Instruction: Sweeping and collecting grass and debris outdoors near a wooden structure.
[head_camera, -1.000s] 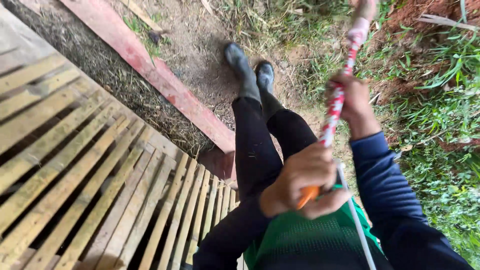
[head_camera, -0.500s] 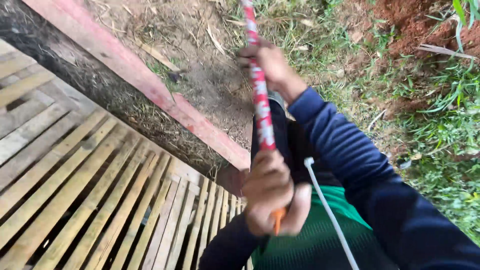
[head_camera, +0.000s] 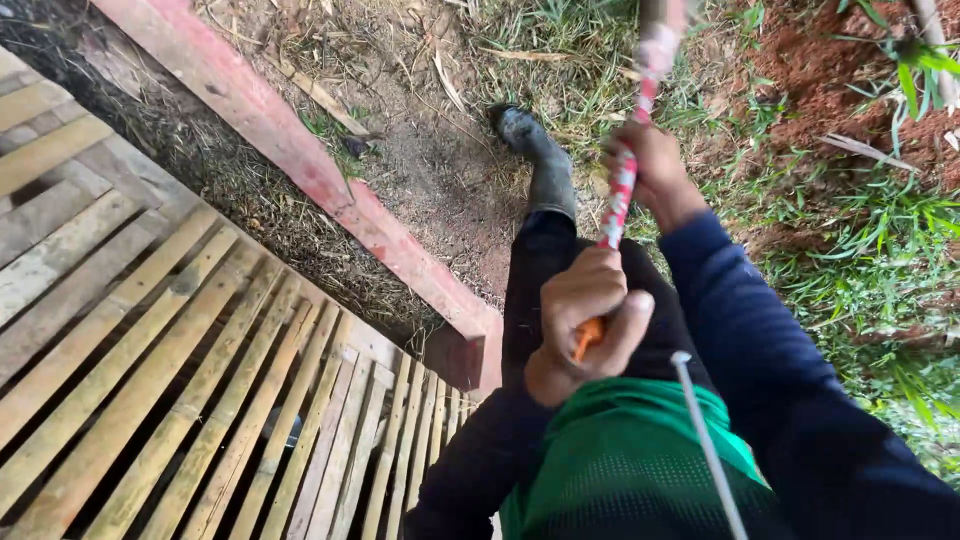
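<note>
- Two hands wrapped on one long red-and-white patterned handle (head_camera: 622, 195) with an orange near end, slanting from near centre to far right.
- Far left: pale slatted bamboo platform (head_camera: 170, 370), edged by a faded red wooden beam (head_camera: 300, 160) running diagonally over bare dirt.
- Centre: left hand (head_camera: 585, 325) fisted tight round the orange end, thumb pressed over it; dark rubber boot (head_camera: 535, 150) planted on the dirt beyond.
- Right of that: right hand (head_camera: 655, 175) curled shut round the handle farther up, blue sleeve behind; thin white cord (head_camera: 705, 440) hanging near the green top.
- Far right: grass and red soil (head_camera: 840, 70).
- Likely risk: working end out of view, boot close beneath the shaft, so a glancing stroke could land on the foot; footing beside the beam's edge could slip.
</note>
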